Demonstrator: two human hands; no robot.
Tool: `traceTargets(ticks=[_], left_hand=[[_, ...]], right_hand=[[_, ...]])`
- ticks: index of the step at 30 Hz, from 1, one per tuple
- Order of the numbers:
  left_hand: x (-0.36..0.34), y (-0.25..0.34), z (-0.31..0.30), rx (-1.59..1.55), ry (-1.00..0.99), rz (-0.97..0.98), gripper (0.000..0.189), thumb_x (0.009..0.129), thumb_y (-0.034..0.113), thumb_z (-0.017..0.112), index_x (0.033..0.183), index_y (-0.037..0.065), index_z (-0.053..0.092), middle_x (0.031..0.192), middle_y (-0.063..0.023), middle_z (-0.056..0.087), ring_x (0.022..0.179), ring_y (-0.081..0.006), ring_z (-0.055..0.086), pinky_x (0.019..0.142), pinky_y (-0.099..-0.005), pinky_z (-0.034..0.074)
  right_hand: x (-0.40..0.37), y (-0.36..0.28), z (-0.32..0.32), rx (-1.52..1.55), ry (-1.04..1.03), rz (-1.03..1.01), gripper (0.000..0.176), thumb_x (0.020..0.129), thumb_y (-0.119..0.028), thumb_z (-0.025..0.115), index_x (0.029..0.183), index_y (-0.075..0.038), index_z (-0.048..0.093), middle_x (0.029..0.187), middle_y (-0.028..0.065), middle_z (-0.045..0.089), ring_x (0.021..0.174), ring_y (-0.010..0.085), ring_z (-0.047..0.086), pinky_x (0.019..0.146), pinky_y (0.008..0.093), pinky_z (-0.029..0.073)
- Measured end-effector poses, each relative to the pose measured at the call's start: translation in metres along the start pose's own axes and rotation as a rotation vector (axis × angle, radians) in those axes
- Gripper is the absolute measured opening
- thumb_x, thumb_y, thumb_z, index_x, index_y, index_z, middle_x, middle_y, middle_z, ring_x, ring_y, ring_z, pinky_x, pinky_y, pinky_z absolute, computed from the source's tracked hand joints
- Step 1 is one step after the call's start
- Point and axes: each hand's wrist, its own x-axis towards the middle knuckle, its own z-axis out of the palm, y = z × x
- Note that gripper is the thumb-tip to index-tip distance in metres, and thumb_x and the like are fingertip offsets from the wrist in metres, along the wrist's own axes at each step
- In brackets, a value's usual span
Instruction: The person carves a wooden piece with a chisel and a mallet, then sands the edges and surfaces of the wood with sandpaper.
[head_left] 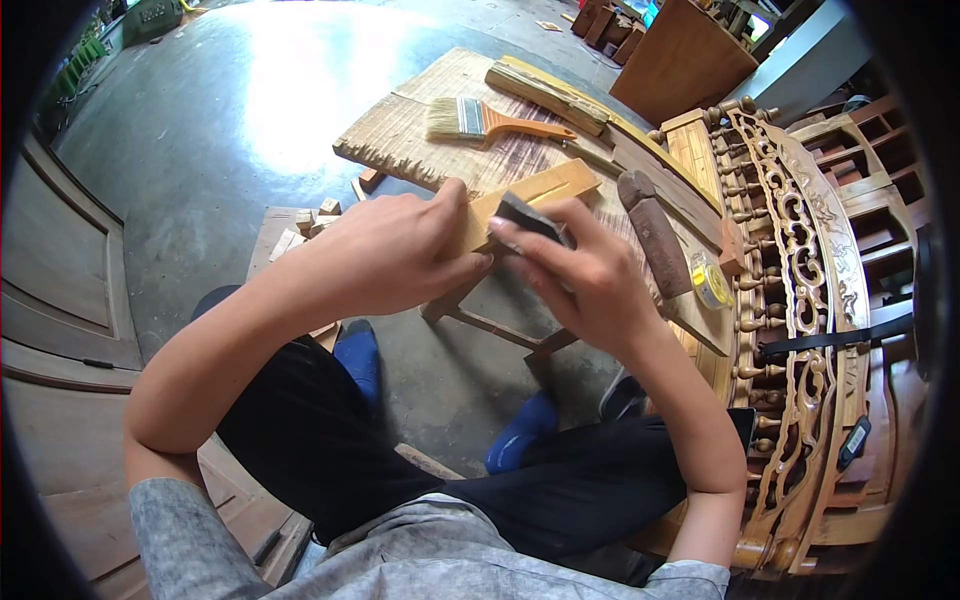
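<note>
My left hand [410,240] grips the near end of a light wooden block [562,184], thumb below and fingers over the top. The block slants up to the right above the near edge of a wooden workbench [400,122]. In my right hand [592,268] is a dark grey piece of sandpaper [527,214], pinched between thumb and fingers. It rests against the side of the block; its underside is hidden. Beyond the block lies a paintbrush [480,122] with pale bristles and an orange handle. To the right of my right hand is a dark brown wooden piece [657,237].
A yellow tape measure [711,286] sits at the bench's right end. A rough wood strip [547,97] lies along the far side. Carved wooden furniture [815,270] stands close on the right. Small offcuts [290,243] are at the left, wooden panels [60,260] farther left.
</note>
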Motion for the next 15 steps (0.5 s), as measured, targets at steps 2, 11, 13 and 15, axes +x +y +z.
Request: traceTargets(ticks=[2,11,13,15], left_hand=[[0.001,-0.001,0.001,0.004,0.003,0.003,0.065,0.103,0.055,0.058,0.13,-0.003,0.045,0.083,-0.0297,0.068,0.08,-0.0444,0.07,0.07,-0.0527,0.052],[0.001,-0.002,0.004,0.032,0.029,0.02,0.06,0.103,0.054,0.058,0.125,-0.001,0.045,0.081,-0.0296,0.068,0.08,-0.046,0.07,0.071,-0.052,0.053],[0.001,-0.001,0.004,0.025,-0.001,0.001,0.061,0.103,0.054,0.058,0.125,-0.001,0.045,0.081,-0.0294,0.068,0.079,-0.0459,0.07,0.07,-0.052,0.053],[0.002,0.0,0.003,0.026,-0.006,0.006,0.06,0.103,0.053,0.059,0.125,-0.001,0.045,0.081,-0.0292,0.068,0.078,-0.0457,0.07,0.069,-0.0521,0.053]], right_hand=[[0.0,-0.004,0.003,-0.023,-0.002,-0.056,0.029,0.094,-0.021,0.075,0.122,-0.016,0.075,0.102,0.0079,0.062,0.078,0.0262,0.067,0.069,0.0381,0.056],[0.0,-0.001,0.0,-0.075,-0.009,-0.016,0.026,0.095,-0.022,0.074,0.12,-0.015,0.076,0.099,0.0079,0.063,0.077,0.0259,0.066,0.071,0.0386,0.055],[0.0,-0.007,0.003,-0.043,-0.004,-0.059,0.026,0.095,-0.021,0.073,0.12,-0.014,0.075,0.099,0.0084,0.063,0.077,0.0264,0.066,0.071,0.0382,0.055],[-0.001,0.0,0.0,-0.071,-0.01,-0.052,0.025,0.096,-0.022,0.072,0.12,-0.016,0.075,0.099,0.0077,0.062,0.077,0.0272,0.065,0.071,0.0386,0.055]])
